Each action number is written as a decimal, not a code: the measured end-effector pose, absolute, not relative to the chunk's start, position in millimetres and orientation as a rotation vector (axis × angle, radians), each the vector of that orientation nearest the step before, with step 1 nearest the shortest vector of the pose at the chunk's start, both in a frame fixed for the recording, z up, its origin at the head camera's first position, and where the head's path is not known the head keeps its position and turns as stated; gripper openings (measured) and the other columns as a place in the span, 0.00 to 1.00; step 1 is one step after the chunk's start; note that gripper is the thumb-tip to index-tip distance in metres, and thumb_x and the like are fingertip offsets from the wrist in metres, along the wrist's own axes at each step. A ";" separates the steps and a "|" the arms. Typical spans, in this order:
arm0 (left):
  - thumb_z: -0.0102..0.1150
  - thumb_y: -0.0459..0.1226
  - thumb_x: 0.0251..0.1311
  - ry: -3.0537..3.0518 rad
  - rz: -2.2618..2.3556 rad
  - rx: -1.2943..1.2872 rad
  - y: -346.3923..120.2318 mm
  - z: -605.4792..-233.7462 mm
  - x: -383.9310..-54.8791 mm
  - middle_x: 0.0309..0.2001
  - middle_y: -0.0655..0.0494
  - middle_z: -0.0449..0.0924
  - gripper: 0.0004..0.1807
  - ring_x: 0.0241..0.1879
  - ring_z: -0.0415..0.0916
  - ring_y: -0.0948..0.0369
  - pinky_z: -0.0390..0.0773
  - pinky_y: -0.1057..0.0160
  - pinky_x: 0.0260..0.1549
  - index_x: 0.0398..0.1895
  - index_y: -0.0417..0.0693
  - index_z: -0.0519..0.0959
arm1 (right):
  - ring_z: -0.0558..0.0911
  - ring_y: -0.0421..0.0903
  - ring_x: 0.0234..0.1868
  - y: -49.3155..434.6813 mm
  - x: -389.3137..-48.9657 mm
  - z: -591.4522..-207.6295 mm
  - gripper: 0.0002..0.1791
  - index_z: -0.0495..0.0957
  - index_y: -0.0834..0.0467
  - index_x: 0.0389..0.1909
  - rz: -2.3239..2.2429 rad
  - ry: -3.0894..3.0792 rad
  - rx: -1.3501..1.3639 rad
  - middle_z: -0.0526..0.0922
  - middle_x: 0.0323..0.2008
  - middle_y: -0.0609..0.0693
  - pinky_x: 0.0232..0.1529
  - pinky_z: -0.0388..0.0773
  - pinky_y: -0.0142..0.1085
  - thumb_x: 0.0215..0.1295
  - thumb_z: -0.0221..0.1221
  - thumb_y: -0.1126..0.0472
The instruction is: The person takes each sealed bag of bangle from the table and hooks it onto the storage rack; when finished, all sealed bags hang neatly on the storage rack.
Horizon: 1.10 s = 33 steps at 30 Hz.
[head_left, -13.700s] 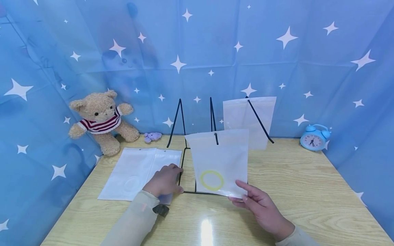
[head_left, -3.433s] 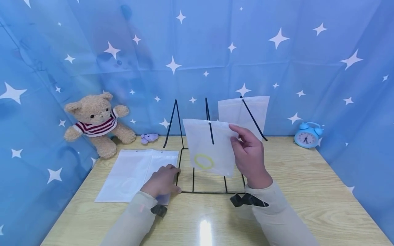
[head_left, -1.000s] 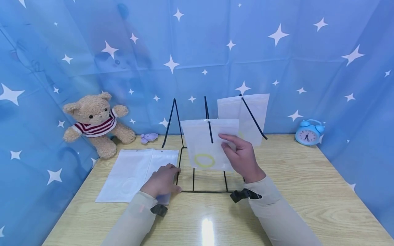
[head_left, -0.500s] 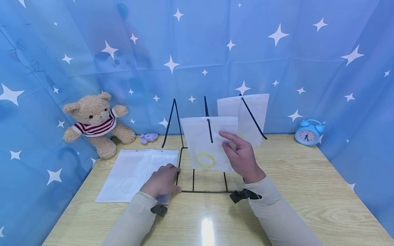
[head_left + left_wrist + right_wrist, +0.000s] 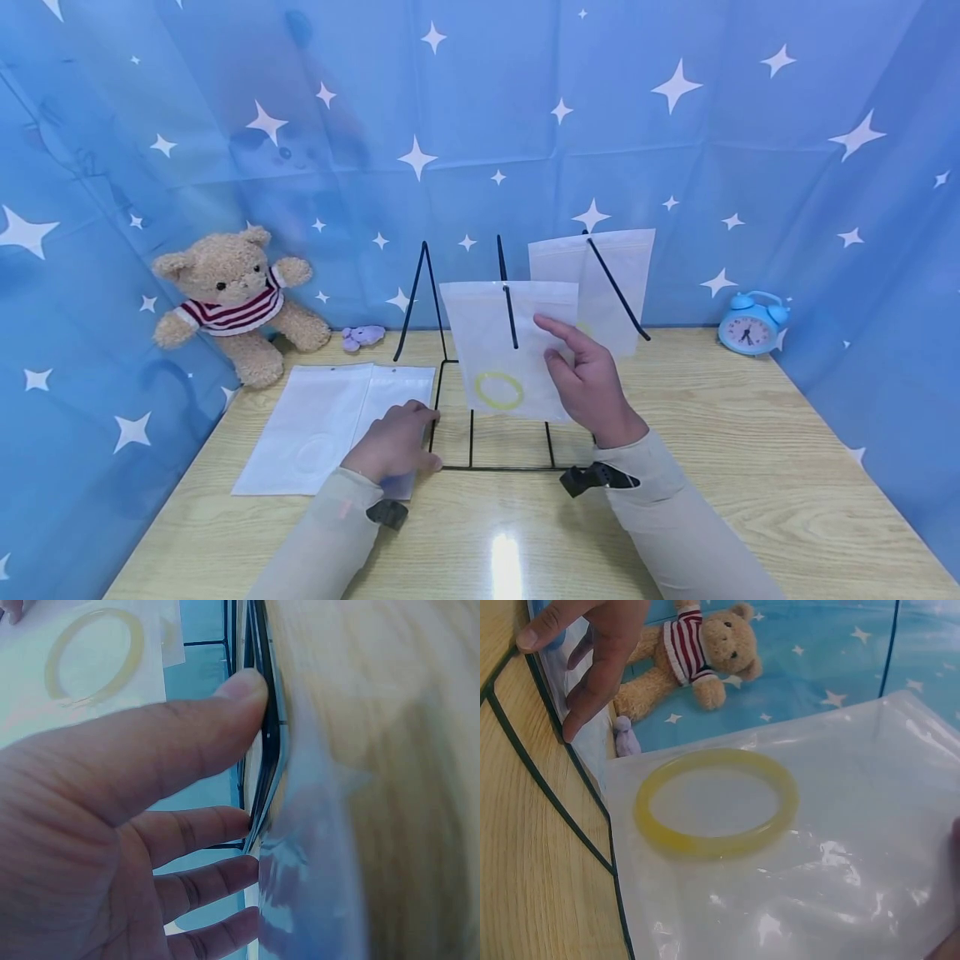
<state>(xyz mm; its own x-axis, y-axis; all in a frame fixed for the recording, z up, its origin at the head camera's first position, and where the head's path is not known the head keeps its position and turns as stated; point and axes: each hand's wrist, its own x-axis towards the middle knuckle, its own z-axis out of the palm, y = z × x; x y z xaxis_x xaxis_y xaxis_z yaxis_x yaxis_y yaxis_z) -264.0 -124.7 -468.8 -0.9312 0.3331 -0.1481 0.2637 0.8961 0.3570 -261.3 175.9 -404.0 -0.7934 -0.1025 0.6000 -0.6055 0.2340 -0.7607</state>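
A translucent white zip bag [image 5: 483, 333] hangs by its top hole on the middle hook of a black wire display rack [image 5: 491, 468]. Inside it, low down, sits a yellow bangle [image 5: 682, 845]. My right hand [image 5: 592, 379] touches the front of this bag near its right edge, index finger and thumb extended and apart. Its other fingers are hidden. At the rack's left base bar, my left hand [image 5: 393, 442] rests with thumb and fingertips against the rod, fingers fairly straight. Another white zip bag [image 5: 622, 275] hangs on the right hook behind. The left hook [image 5: 411, 304] carries nothing.
Two white zip bags [image 5: 315, 417] lie flat on the wooden table [image 5: 750, 467], partly under the left hand. A teddy bear [image 5: 240, 304], a small purple toy [image 5: 363, 337] and a blue alarm clock [image 5: 752, 323] stand along the starry curtain [image 5: 360, 208].
From hanging near the middle hook's tip, the bag with the bangle has slid farther back along it. My right hand moved from its lower corner to its upper right. My left hand stayed put.
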 end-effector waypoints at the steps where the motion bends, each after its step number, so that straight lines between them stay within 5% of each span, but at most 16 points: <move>1: 0.81 0.47 0.52 2.857 0.496 0.455 -124.8 -468.9 -264.0 0.69 0.45 0.74 0.42 0.67 0.72 0.42 0.76 0.36 0.60 0.71 0.45 0.77 | 0.89 0.47 0.51 175.9 -261.6 -404.0 0.28 0.76 0.52 0.73 1.586 -2.094 0.652 0.85 0.62 0.57 0.46 0.86 0.31 0.77 0.51 0.73; 13: 0.81 0.47 0.52 2.865 0.486 0.461 -124.7 -470.7 -264.6 0.69 0.45 0.74 0.42 0.67 0.72 0.42 0.74 0.34 0.61 0.71 0.46 0.77 | 0.85 0.52 0.60 174.2 -262.5 -403.6 0.33 0.71 0.48 0.77 1.571 -2.138 0.667 0.78 0.70 0.56 0.54 0.81 0.27 0.77 0.49 0.75; 21: 0.81 0.48 0.52 2.868 0.474 0.454 -124.8 -471.6 -265.1 0.69 0.45 0.74 0.42 0.67 0.72 0.42 0.74 0.34 0.61 0.71 0.47 0.77 | 0.85 0.52 0.57 175.0 -269.2 -412.8 0.30 0.77 0.56 0.72 1.491 -2.050 0.707 0.82 0.64 0.60 0.54 0.80 0.24 0.73 0.52 0.79; 33: 0.81 0.48 0.52 2.855 0.476 0.460 -125.2 -471.2 -266.2 0.69 0.45 0.74 0.42 0.67 0.72 0.42 0.75 0.34 0.60 0.72 0.47 0.77 | 0.67 0.40 0.26 173.6 -284.6 -437.4 0.25 0.87 0.58 0.59 1.276 -1.955 0.693 0.86 0.42 0.57 0.25 0.67 0.27 0.65 0.61 0.79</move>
